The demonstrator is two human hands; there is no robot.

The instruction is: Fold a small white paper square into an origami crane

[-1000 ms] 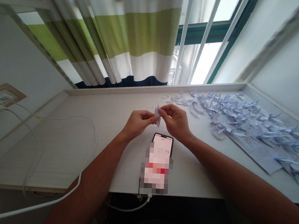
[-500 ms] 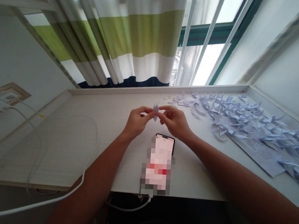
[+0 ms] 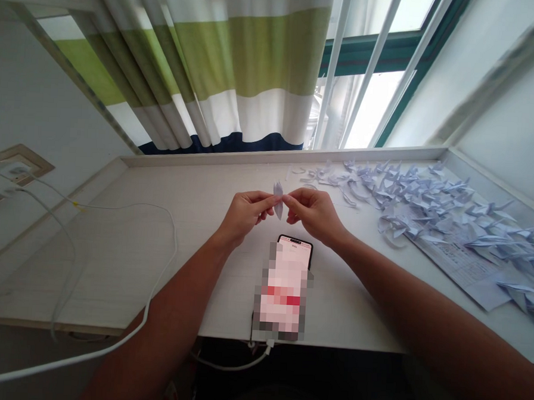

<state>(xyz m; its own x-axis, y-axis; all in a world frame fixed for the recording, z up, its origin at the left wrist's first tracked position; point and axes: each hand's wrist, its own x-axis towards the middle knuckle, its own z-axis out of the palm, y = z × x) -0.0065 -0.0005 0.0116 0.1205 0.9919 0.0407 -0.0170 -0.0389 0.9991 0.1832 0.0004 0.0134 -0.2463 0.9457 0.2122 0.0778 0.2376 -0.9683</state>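
Note:
Above the white desk (image 3: 157,248), my left hand (image 3: 243,213) and my right hand (image 3: 316,213) pinch a small folded piece of pale lilac paper (image 3: 278,199) between thumb and fingertips, one hand on each side. The paper stands upright between the two hands, held a little above the desk. Just below my hands a phone (image 3: 284,287) lies flat on the desk with its screen lit.
Several folded pale paper cranes (image 3: 428,205) cover the desk's right side, some on a printed sheet (image 3: 464,267). A white cable (image 3: 155,289) loops over the left of the desk from a wall socket (image 3: 9,171). A striped curtain (image 3: 238,67) and window bars stand behind.
Both hands keep hold of the folded paper and have worked it slightly; the paper now stands a bit more upright. The view has shifted a little downward and to the left.

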